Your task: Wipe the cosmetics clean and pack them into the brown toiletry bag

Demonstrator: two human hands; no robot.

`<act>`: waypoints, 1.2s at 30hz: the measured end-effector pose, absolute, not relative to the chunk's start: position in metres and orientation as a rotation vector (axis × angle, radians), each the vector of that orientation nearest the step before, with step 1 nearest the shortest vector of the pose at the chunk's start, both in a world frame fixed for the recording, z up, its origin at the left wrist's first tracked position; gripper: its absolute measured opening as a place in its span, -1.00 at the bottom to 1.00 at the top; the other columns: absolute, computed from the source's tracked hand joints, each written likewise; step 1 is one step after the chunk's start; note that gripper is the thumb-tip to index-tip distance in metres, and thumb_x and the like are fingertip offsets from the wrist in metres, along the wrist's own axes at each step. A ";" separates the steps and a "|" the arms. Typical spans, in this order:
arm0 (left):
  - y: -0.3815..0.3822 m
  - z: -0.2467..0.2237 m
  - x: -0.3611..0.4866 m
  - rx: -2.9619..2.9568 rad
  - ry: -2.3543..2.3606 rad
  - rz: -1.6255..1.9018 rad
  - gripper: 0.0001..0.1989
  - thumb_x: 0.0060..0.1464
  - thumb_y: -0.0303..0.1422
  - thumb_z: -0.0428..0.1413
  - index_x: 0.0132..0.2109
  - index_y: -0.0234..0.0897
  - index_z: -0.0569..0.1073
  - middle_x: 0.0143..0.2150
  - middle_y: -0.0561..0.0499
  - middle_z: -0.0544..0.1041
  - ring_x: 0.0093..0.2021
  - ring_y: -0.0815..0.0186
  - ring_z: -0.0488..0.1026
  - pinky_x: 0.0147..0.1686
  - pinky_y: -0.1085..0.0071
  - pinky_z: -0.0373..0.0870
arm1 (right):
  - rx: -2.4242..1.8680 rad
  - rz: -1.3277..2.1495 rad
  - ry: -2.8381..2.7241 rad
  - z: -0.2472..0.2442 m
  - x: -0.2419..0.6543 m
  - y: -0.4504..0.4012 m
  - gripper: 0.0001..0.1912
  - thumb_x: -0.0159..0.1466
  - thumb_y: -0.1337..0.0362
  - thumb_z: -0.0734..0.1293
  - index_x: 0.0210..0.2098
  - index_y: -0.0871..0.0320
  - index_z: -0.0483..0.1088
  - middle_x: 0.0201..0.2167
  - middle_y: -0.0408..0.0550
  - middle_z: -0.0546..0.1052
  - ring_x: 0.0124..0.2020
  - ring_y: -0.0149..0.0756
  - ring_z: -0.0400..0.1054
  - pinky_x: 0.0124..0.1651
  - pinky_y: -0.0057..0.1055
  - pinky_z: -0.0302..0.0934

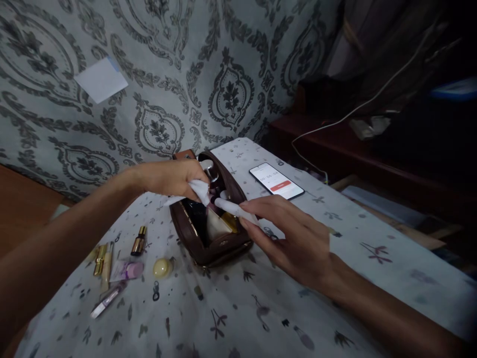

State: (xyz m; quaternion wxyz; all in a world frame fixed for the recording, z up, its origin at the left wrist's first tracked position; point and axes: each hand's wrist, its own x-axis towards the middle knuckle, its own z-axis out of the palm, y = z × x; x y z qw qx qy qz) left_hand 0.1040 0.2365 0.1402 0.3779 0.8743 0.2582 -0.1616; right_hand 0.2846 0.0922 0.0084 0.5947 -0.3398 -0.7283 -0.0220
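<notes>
A brown zipped pouch (182,219) stands unzipped on the patterned cloth, with several items inside, among them a silver-capped container (209,169) and a pale packet (217,226). My left hand (173,178) is closed on a crumpled white tissue (200,191) over the pouch's opening. Between the thumb and fingers of my right hand (294,238) is a slim white tube (231,208), its dark end pointing toward the tissue. Whether the tube's end touches the tissue I cannot tell. Both hands partly cover the pouch's contents.
Left of the pouch lie a small amber bottle (139,241), a pink-capped tube (128,270), a round cream-coloured jar (162,268) and several slim cosmetics. A lit phone (276,181) lies to the right. A white cable (350,117) runs behind, and a patterned wall (156,64) rises at the back.
</notes>
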 end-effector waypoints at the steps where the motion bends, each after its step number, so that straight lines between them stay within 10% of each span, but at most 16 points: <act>1: 0.235 0.140 0.104 2.231 0.653 -0.390 -0.89 -0.03 -0.39 0.20 -0.45 -0.34 0.50 -0.54 0.11 0.46 -0.48 0.42 0.33 -0.48 0.54 0.21 | -0.790 -0.050 -1.691 0.008 0.284 0.092 -0.63 0.30 0.53 0.35 0.05 0.10 0.38 -0.20 -0.01 0.57 -0.23 -0.28 0.52 -0.17 -0.37 0.47; 26: 0.218 0.129 0.096 2.294 0.694 -0.237 -0.90 0.00 -0.38 0.13 -0.42 -0.30 0.46 -0.49 0.12 0.39 -0.44 0.40 0.34 -0.44 0.50 0.18 | -0.929 0.090 -1.443 0.037 0.300 0.085 -0.63 0.32 0.35 0.39 0.10 -0.06 0.47 -0.21 -0.08 0.56 -0.39 -0.32 0.46 -0.35 -0.34 0.41; 36: 0.221 0.124 0.094 2.364 0.591 -0.174 -0.95 -0.07 -0.49 0.11 -0.46 -0.31 0.41 -0.56 0.17 0.31 -0.51 0.44 0.22 -0.48 0.47 0.10 | -0.953 0.377 -1.738 0.034 0.264 0.106 -0.91 0.32 0.30 0.38 -0.17 0.11 0.43 -0.45 -0.19 0.50 -0.46 -0.41 0.41 -0.43 -0.50 0.31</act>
